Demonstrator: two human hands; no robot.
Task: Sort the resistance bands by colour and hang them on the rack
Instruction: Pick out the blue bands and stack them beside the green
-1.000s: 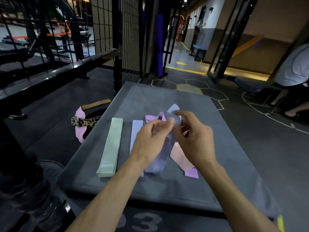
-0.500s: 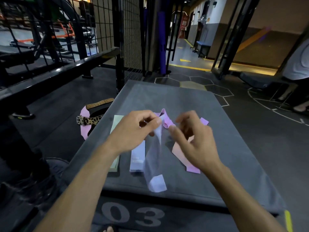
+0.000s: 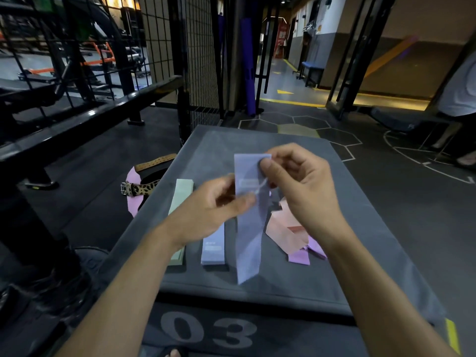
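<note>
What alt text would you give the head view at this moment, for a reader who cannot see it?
Both hands hold a blue-lilac resistance band up over a grey padded platform, the left hand pinching its edge and the right hand gripping its top. On the platform lie a green band stack, a folded blue band and loose pink and purple bands.

Lavender band point(image 3: 248, 228) now hangs flat and straight above the grey mat point(image 3: 360, 228), no longer crumpled between the hands. Right hand point(image 3: 304, 186) is raised, pinching its top corner; left hand point(image 3: 213, 212) pinches its left edge lower down. Its free end now reaches toward the mat's near edge.
</note>
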